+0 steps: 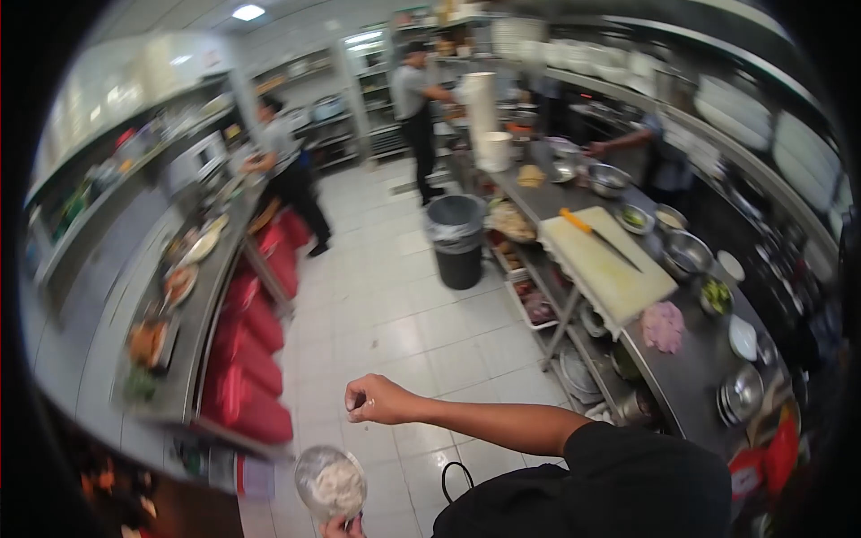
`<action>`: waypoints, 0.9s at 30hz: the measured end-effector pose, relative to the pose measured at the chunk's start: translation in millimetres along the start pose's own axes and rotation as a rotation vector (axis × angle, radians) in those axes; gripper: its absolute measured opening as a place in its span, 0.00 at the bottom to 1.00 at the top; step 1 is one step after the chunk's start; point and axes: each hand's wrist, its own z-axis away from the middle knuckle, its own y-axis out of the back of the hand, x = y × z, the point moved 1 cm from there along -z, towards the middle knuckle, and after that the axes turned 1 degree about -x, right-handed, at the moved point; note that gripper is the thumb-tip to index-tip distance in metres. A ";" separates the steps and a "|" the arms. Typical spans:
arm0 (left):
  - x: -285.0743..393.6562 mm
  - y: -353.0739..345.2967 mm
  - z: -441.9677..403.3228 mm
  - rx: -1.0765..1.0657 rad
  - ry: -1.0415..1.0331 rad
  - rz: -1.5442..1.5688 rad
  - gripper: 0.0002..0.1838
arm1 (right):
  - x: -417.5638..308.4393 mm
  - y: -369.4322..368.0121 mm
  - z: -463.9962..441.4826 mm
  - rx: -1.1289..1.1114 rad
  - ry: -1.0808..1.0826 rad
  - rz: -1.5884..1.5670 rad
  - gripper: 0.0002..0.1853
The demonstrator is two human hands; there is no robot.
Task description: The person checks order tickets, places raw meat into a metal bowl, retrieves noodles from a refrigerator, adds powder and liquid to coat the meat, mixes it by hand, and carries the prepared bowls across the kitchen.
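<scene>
My left hand, mostly cut off by the bottom edge, grips the rim of a round metal bowl. White, floury-looking stuff lies in the bowl. My right hand is stretched out over the floor, above the bowl and apart from it. Its fingers are curled together, with white on the fingertips. Whatever they pinch, if anything, is too small to make out.
To the right stands a steel counter with a cutting board, a knife, pink meat and several bowls. A grey bin stands ahead. Red containers sit under the left counter. Several people work farther back.
</scene>
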 end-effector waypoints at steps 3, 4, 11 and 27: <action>17.7 -55.5 -32.4 0.066 0.011 -0.069 0.23 | 71.2 90.5 -25.4 0.208 -0.102 0.167 0.10; 22.8 -73.1 -43.4 0.035 0.011 -0.075 0.23 | 117.5 119.8 -32.1 0.306 -0.109 0.288 0.12; 27.4 -193.2 -172.4 -0.110 0.022 -0.227 0.21 | 395.6 249.6 154.0 0.554 -1.095 0.770 0.13; -145.1 -661.2 -311.3 -0.831 0.317 -0.312 0.12 | 440.3 -63.1 506.0 1.263 -1.688 -0.598 0.10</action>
